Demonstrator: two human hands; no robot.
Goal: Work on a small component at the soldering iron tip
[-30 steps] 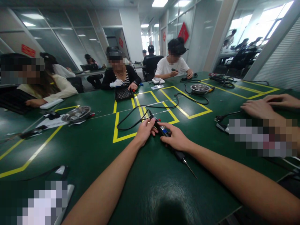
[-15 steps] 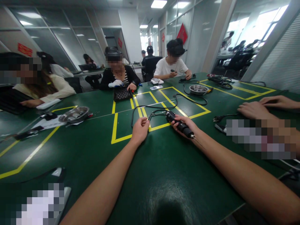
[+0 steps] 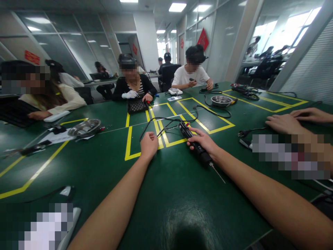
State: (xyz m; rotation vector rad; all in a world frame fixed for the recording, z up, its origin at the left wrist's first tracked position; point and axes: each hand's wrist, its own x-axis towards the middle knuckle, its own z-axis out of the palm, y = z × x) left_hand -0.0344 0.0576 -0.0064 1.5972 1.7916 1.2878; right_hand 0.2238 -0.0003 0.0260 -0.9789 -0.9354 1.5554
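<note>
My right hand (image 3: 200, 140) grips a black electric screwdriver (image 3: 194, 142) around its body. A long thin bit (image 3: 218, 173) sticks out of the near end, pointing back toward me and to the right. From the screwdriver's far end a black cord (image 3: 170, 119) runs in loops over the green table (image 3: 166, 194). My left hand (image 3: 149, 144) is closed, with the cord emerging on both sides of it. The fingertips are partly hidden.
Yellow tape (image 3: 127, 146) marks rectangles on the table. Metal bowls stand left (image 3: 84, 128) and back right (image 3: 221, 100). Across the table, one person works at a black tray (image 3: 137, 106). Another person's hands (image 3: 283, 122) rest at the right near a plug (image 3: 243, 133).
My left hand has moved left, drawing the cord along. The screwdriver has turned in my right hand, so its bit now lies clear of my forearm.
</note>
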